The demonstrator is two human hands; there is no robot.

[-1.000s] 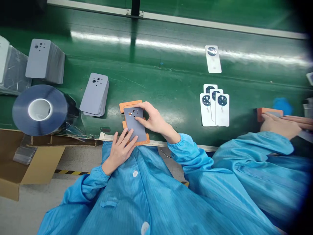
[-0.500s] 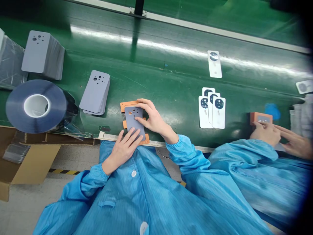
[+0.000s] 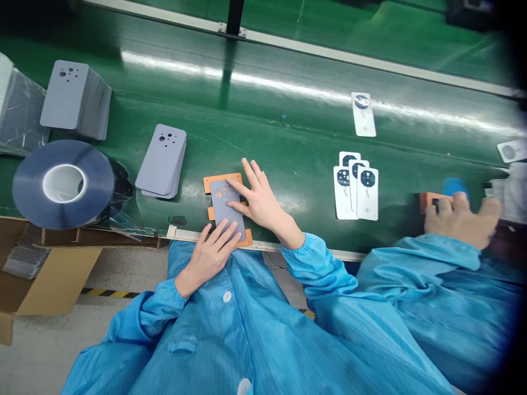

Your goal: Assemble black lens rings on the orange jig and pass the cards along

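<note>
A grey phone back panel [image 3: 224, 204] with several round camera holes lies on an orange fixture [image 3: 211, 183] at the front edge of the green bench. My left hand [image 3: 209, 252] rests flat with its fingers stretched over the panel's lower end. My right hand [image 3: 263, 200] is spread at the panel's right side, index finger and thumb touching its upper part. Neither hand is wrapped round anything. The fixture's middle is hidden under the panel.
Left of my hands stand a short stack of grey panels [image 3: 162, 159], a taller stack [image 3: 66, 99] and a film roll [image 3: 24, 184]. White panels [image 3: 367, 197] lie to the right. A co-worker's hand [image 3: 461, 222] is over another orange fixture [image 3: 430, 202]. An open carton [image 3: 57, 280] sits below left.
My right hand's fingers have spread and straightened, uncovering the fixture's upper right corner. My left hand stays on the panel. The co-worker's hand has moved over their fixture.
</note>
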